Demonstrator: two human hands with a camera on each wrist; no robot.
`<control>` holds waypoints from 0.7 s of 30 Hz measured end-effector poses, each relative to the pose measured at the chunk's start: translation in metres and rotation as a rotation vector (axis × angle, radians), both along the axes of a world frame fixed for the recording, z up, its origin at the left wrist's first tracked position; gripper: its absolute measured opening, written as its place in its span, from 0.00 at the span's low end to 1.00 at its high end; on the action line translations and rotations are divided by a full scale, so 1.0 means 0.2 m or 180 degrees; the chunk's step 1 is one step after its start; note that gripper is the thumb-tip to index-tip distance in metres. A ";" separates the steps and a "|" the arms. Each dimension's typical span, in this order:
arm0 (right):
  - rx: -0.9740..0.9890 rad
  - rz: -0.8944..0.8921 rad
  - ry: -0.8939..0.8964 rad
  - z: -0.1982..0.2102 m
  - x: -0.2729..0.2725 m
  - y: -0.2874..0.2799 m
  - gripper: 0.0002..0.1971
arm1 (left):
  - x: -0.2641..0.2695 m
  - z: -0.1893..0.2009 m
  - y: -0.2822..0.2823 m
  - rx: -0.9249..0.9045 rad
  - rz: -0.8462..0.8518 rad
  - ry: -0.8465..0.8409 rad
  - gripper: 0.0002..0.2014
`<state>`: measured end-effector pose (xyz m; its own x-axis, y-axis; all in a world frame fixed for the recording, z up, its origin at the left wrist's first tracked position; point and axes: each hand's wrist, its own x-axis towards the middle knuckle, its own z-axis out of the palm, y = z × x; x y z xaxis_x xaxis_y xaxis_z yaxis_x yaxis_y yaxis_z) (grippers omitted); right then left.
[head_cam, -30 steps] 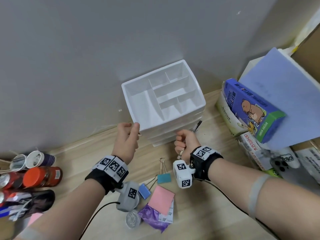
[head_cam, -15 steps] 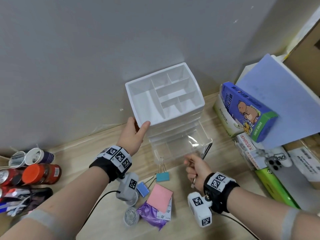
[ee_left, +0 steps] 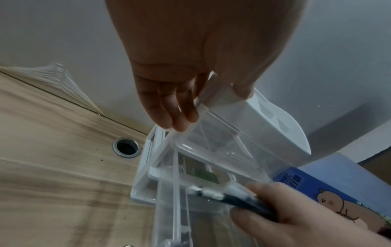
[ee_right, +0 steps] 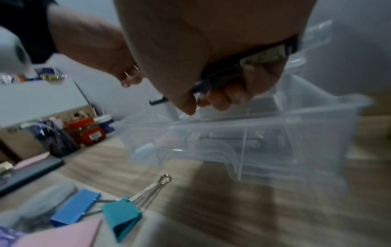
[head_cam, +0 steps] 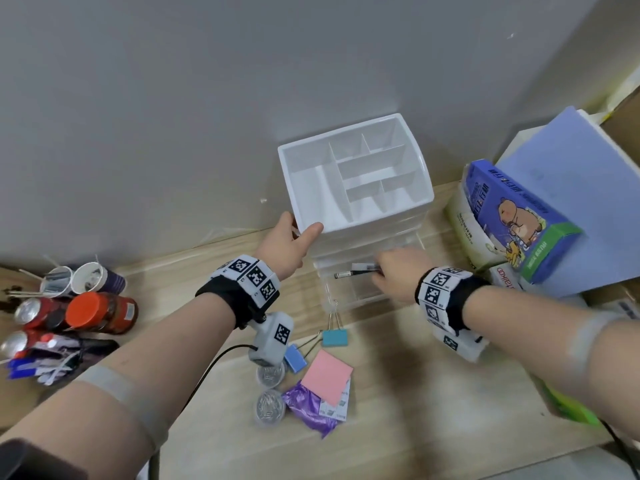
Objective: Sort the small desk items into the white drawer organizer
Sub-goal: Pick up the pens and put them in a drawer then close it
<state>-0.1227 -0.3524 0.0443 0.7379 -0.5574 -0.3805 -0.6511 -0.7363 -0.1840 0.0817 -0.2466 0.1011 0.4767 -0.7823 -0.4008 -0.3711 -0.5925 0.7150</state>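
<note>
The white drawer organizer stands against the wall with a clear drawer pulled out at its base. My left hand grips its front-left corner, thumb on the top rim, fingers down the side. My right hand holds a black pen lying level just above the open drawer; whether the pen touches the drawer is unclear. The pen's dark end sticks out past the thumb. On the desk in front lie a teal binder clip, a blue binder clip and pink sticky notes.
Two round clear pin boxes and a purple wrapper lie near the notes. Cans, cups and a red jar crowd the left. A blue carton, tissue packs and a foam board fill the right. A cable hole sits left of the organizer.
The right hand pulled the bottom drawer out toward me, then moved forward again, turning the pen level over the open drawer. The left hand stayed on the organizer's corner.
</note>
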 end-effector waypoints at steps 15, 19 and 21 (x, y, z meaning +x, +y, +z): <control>0.0425 -0.0341 -0.1429 0.01 -0.01 0.12 0.11 | 0.01 0.00 0.00 0.0017 -0.0074 0.0032 0.25; 0.0865 0.0231 -0.0896 0.01 -0.18 0.28 0.08 | 0.01 0.02 0.00 0.0040 -0.0091 -0.0060 0.24; 0.0671 0.0575 -0.0226 -0.05 -0.22 0.29 0.13 | 0.00 0.03 -0.01 0.0004 -0.0122 -0.0094 0.23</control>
<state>-0.1673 -0.2938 0.0334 0.8471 -0.3285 -0.4178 -0.4928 -0.7799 -0.3859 0.0814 -0.2477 0.1062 0.4580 -0.7998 -0.3879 -0.4146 -0.5782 0.7027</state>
